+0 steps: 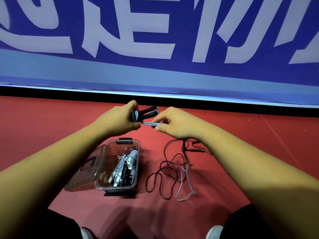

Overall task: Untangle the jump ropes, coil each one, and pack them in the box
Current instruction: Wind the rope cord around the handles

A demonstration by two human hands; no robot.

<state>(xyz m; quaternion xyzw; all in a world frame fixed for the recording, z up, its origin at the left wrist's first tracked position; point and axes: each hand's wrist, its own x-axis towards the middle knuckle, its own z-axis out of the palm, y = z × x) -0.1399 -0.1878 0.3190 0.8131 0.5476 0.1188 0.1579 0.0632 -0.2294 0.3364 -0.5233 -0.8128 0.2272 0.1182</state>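
Note:
My left hand (119, 118) grips two black handles (148, 112) of a jump rope, with grey cord wound round them. My right hand (172, 123) pinches a few strands of that grey cord (151, 123) just right of the handles. The cord's loose end (187, 183) trails down to the red floor, where it crosses a dark jump rope (161, 169) lying in loops with a black handle (196, 150). A clear plastic box (136, 147) sits open on the floor below my left hand. It holds coiled ropes (126, 164) with white and black handles.
The box's clear lid (88, 166) hangs open to the left, with black latches at both ends. A blue banner (155, 49) with large white characters stands along the floor's far edge. My knees and shoe tips frame the bottom of the view.

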